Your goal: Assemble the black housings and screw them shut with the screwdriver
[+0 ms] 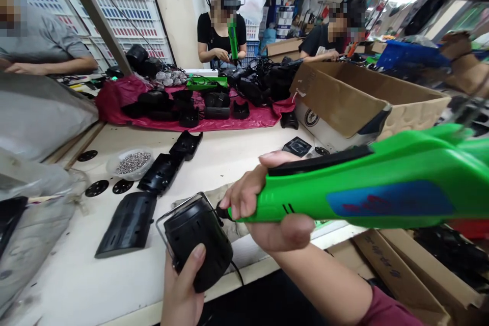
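In the head view, my left hand (185,285) is wrapped round a black plastic housing (208,247), its thumb lying across the front. A bent metal wire bracket (182,206) frames the housing's upper and left sides, and a black cord hangs below. My right hand (277,237) grips a green electric screwdriver (367,183) held level. Its dark tip meets the upper right side of the housing; the bit itself is hidden. To the left lie a curved black shell (128,225) and more black shell pieces (162,170), beside a clear bowl of small screws (133,163).
Black discs (97,188) lie left of the bowl. Beyond, black parts cover a magenta cloth (244,122). An open cardboard box (344,97) stands at right, with more boxes (405,265) below the table edge. Several people work around; one (221,35) holds a green screwdriver.
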### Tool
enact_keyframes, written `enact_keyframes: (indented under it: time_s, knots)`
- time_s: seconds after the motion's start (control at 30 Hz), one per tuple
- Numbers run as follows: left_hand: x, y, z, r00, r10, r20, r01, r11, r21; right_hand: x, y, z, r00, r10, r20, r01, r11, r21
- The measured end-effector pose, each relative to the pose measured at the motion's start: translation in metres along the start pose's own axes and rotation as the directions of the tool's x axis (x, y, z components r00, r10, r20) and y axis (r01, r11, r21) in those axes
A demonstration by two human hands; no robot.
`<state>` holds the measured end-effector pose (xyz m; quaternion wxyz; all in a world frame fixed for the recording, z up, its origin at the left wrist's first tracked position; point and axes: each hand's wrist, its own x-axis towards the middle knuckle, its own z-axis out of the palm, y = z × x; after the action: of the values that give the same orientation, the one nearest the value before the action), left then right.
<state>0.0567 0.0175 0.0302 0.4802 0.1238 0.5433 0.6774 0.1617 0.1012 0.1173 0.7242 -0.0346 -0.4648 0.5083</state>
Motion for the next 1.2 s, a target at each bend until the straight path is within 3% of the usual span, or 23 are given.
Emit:
enact_keyframes:
  time_s: [0.17, 0.3, 0.47, 0.8, 0.9, 1.0, 1.1, 1.2]
  knots:
    - [0.001, -0.002, 0.0, 1.0, -0.021, -0.016, 0.022, 0.998, 0.057, -0.001, 0.03, -0.007, 0.997, 0.053, 0.047, -0.055, 0.998, 0.027]
    - [0.001, -0.005, 0.002, 1.0, 0.002, -0.03, 0.001, 0.996, 0.089, 0.006, 0.038, -0.012, 0.99, 0.136, 0.019, -0.137, 0.989, 0.063]
    - [-0.004, -0.004, 0.007, 0.999, 0.033, -0.014, -0.031, 0.993, 0.118, 0.007, 0.027, -0.014, 0.98, 0.196, -0.035, -0.194, 0.979, 0.057]
    - [-0.003, 0.0, 0.004, 0.997, -0.033, 0.076, 0.029, 0.998, 0.051, -0.012, 0.019, -0.007, 1.0, -0.003, -0.001, 0.003, 1.0, -0.03]
    - [-0.003, 0.001, 0.006, 0.997, -0.035, 0.064, 0.03, 0.997, 0.072, -0.009, 0.002, -0.003, 0.999, -0.029, 0.017, 0.031, 0.997, -0.071]
    - [-0.005, 0.003, 0.012, 0.997, -0.026, 0.069, 0.02, 0.995, 0.093, -0.005, -0.024, 0.009, 1.0, 0.022, -0.018, -0.023, 0.998, -0.063]
    - [-0.008, 0.007, 0.018, 0.997, 0.036, 0.066, -0.043, 0.994, 0.105, -0.004, -0.033, 0.023, 0.996, 0.07, 0.05, -0.067, 0.996, -0.05]
    - [-0.01, 0.009, 0.021, 0.997, 0.065, 0.047, -0.069, 0.994, 0.089, -0.006, -0.02, 0.029, 0.991, 0.046, 0.125, -0.04, 0.998, -0.053]
